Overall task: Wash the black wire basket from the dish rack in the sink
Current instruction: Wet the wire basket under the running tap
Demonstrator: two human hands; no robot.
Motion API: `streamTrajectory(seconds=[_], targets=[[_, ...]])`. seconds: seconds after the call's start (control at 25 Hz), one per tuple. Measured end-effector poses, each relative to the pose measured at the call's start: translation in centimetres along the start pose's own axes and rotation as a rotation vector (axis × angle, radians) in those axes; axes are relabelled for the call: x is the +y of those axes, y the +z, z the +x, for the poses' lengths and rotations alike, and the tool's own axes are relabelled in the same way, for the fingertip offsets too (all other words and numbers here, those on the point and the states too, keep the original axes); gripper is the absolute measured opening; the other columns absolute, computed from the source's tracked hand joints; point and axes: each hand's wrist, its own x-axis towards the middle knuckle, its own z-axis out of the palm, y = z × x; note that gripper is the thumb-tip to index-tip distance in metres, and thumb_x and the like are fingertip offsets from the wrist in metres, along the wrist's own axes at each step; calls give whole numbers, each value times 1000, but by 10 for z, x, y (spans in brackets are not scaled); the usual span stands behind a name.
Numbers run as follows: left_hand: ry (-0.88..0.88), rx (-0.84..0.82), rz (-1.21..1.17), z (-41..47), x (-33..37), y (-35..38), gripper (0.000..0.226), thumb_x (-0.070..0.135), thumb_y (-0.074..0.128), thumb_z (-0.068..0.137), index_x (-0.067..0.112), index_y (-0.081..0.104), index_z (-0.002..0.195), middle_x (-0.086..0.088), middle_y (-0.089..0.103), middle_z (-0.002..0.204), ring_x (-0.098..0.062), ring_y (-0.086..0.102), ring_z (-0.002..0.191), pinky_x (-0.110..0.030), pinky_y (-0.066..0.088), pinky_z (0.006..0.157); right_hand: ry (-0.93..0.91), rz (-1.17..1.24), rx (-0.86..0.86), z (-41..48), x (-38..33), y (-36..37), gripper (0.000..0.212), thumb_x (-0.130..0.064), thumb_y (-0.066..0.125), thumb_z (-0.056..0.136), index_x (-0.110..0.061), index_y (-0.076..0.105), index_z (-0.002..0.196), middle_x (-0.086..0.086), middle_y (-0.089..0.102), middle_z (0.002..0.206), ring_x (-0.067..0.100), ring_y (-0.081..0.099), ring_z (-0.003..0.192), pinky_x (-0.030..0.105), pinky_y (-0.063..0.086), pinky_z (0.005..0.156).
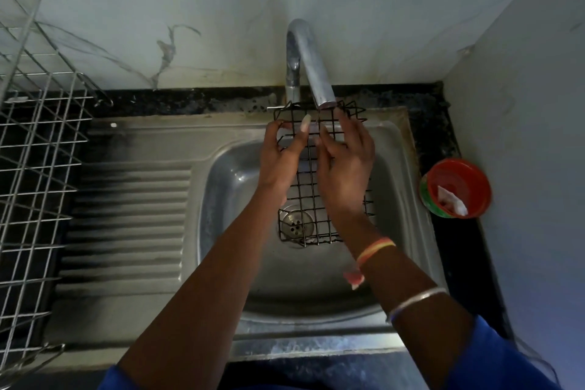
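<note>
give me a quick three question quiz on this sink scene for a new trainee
1. True or false: the black wire basket sits in the dish rack.
2. What stands on the counter to the right of the sink? A) a red tub B) a kettle C) a frying pan
3. Fill in: the basket's far end is just under the ____ spout.

Key:
1. False. The left hand grips it and the right hand lies on its mesh, over the sink. The dish rack stands apart at the left.
2. A
3. faucet
</note>
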Motion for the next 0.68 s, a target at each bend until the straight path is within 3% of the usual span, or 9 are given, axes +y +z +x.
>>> streamTrajectory(seconds=[0.12,0.28,0.44,0.56,0.68], targets=[[4,29,-19,-4,-4,1,42,57,64,90,24,54,114,4,60,122,-8,53,113,-30,44,87,-49,57,31,-45,13,-10,20,-19,60,94,-14,72,110,4,57,136,28,48,129,52,40,103],[3,53,-8,-4,-8,0,39,59,61,90,28,52,112,10,54,122,-15,49,119,-39,40,94,-79,146,35,-71,18,-23,16,-13,65,90,-12,75,103,6,61,130,26,47,127,44,43,101],[35,77,-32,-8,-11,-1,42,62,62,89,29,52,112,6,59,119,-8,54,110,-34,42,92,-6,251,14,-38,16,-22,13,-23,69,89,-12,74,95,4,58,129,19,45,127,44,43,100],[163,170,-49,-20,-20,1,48,62,65,86,26,54,116,-2,62,115,-20,58,102,-37,49,90,7,311,-3,-13,10,-21,31,-35,71,87,-14,67,109,2,52,134,16,41,130,43,42,102],[197,327,-101,-30,-28,6,55,64,65,86,21,55,117,-14,59,116,-27,55,96,-49,49,89,-11,198,-50,10,-3,-20,57,-50,64,87,-16,52,132,3,35,151,17,28,141,41,28,114]])
